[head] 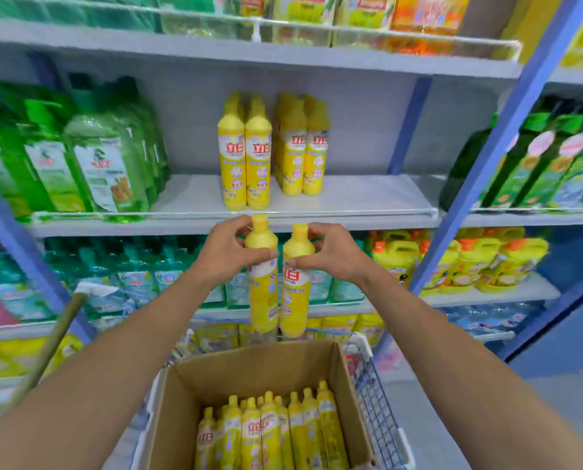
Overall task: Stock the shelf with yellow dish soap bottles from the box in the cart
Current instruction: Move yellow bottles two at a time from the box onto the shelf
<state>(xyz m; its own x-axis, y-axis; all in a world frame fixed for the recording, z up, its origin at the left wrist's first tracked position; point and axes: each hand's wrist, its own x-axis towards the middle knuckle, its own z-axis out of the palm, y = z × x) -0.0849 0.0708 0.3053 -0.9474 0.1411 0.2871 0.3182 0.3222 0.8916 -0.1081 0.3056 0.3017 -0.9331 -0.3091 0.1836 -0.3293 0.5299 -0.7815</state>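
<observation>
Hands (229, 252) (330, 254) each grip bottle (264, 293) (295, 296) neck, side by side; labels blurred, cart (378, 408) cropped.

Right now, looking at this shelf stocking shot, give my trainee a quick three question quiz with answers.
1. True or false: each hand holds one yellow bottle.
2. Where do the held bottles hang? A) inside the box B) above the box, before the shelf C) on the floor
3. Fill in: the box sits in a ____.

Key:
1. True: left hand grips the left bottle, right hand the right bottle.
2. B: box, shelf.
3. Cart.
</observation>
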